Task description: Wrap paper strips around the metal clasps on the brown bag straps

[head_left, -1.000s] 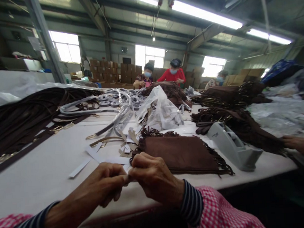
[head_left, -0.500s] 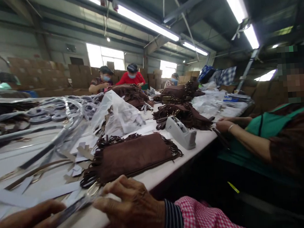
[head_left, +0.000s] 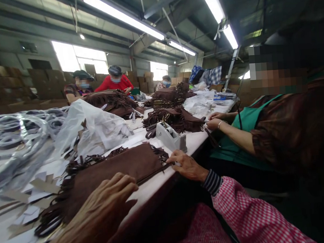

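A flat brown fringed bag (head_left: 112, 167) lies on the white table in front of me, with strips hanging from its ends. My left hand (head_left: 101, 203) reaches over the near edge of the bag, its fingers stretched forward and its thumb apart. At the bag's right near corner, my right hand (head_left: 189, 166) pinches the corner beside the fringe with thumb and forefinger. Just beyond that hand stands a grey tape dispenser (head_left: 171, 136). Part of the bag's near side is hidden under my left hand.
Paper and card strips (head_left: 32, 212) litter the left side. Clear plastic wrap (head_left: 92, 126) and wrapped straps (head_left: 21, 138) lie behind them. More brown fringed bags (head_left: 175, 118) are piled further back. A co-worker in a green apron (head_left: 240, 130) works at the right edge; others stand across the table.
My hands have left the plastic-wrapped strap they held at the near edge. My right hand has moved right to the bag's corner, my left hand over the bag. The view has turned right.
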A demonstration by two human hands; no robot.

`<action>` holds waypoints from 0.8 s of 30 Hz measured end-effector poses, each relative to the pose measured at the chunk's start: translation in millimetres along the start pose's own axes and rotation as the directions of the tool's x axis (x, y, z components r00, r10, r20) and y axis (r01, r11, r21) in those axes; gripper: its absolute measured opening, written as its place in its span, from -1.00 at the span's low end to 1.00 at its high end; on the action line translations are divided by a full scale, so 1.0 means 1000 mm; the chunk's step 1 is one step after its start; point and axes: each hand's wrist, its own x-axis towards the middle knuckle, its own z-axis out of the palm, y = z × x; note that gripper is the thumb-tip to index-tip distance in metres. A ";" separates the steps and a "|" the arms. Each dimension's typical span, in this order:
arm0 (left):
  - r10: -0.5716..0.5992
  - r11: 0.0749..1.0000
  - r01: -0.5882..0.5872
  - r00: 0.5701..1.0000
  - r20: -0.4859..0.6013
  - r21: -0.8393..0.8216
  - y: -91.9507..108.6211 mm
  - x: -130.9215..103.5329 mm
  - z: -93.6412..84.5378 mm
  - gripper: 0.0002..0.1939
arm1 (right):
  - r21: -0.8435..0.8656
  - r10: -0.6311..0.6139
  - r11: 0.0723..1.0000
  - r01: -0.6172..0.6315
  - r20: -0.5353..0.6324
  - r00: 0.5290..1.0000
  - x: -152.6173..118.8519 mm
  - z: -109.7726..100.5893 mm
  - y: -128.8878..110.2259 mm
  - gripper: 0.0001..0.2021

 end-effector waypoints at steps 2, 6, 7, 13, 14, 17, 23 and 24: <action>0.042 0.998 -0.036 0.993 0.114 -0.060 0.014 0.047 0.010 -0.78 | 0.068 0.026 0.997 -0.026 -0.001 1.000 0.003 0.002 0.002 -0.79; 0.041 0.995 -0.027 0.988 0.149 -0.097 0.015 0.113 0.049 -0.79 | 0.248 0.083 0.965 -0.087 0.027 0.996 0.012 0.001 0.003 -0.91; 0.022 0.993 -0.006 0.990 0.142 -0.115 0.013 0.122 0.059 -0.81 | 0.280 0.092 0.955 -0.101 0.047 0.995 0.014 0.000 0.004 -0.94; -0.149 0.912 0.177 0.984 0.102 -0.370 -0.002 0.130 0.090 -0.89 | 0.546 0.196 0.784 -0.296 0.236 0.952 0.020 0.001 0.014 -0.84; -0.176 0.881 0.205 0.978 0.108 -0.426 -0.005 0.129 0.092 -0.87 | 0.620 0.224 0.703 -0.347 0.270 0.937 0.019 0.003 0.014 -0.81; -0.206 0.778 0.247 0.969 0.136 -0.577 -0.011 0.130 0.093 -0.83 | 0.782 0.283 0.456 -0.425 0.325 0.902 0.018 0.007 0.014 -0.68; -0.151 0.627 0.254 0.967 0.205 -0.737 -0.016 0.140 0.091 -0.76 | 0.882 0.325 0.219 -0.418 0.337 0.883 0.014 0.009 0.010 -0.60; -0.143 0.607 0.255 0.967 0.212 -0.753 -0.017 0.142 0.091 -0.75 | 0.888 0.323 0.210 -0.409 0.332 0.886 0.014 0.009 0.010 -0.61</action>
